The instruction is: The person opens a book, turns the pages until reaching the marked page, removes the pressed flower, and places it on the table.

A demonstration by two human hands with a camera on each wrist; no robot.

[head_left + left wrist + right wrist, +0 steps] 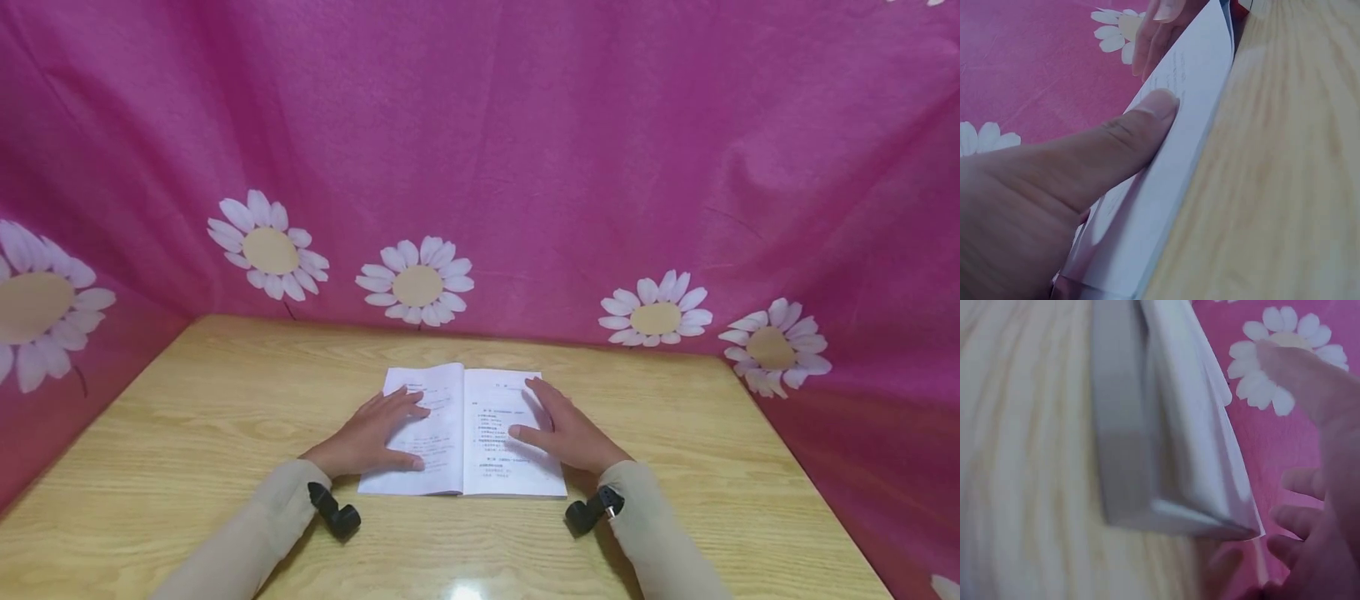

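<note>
One book (pixel 450 429) lies open on the wooden table (pixel 465 542). Your left hand (pixel 369 435): spread wide over the left page (pixel 442 467). Your right hand (pixel 576 432): likewise wide, over the right page (pixel 517 485).

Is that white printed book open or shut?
Open: the white printed paper book lies spread on the pale wooden table, text showing on both sides of its centre fold.

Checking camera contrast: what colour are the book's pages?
The pages are white with dark print, clearest in the head view.
</note>
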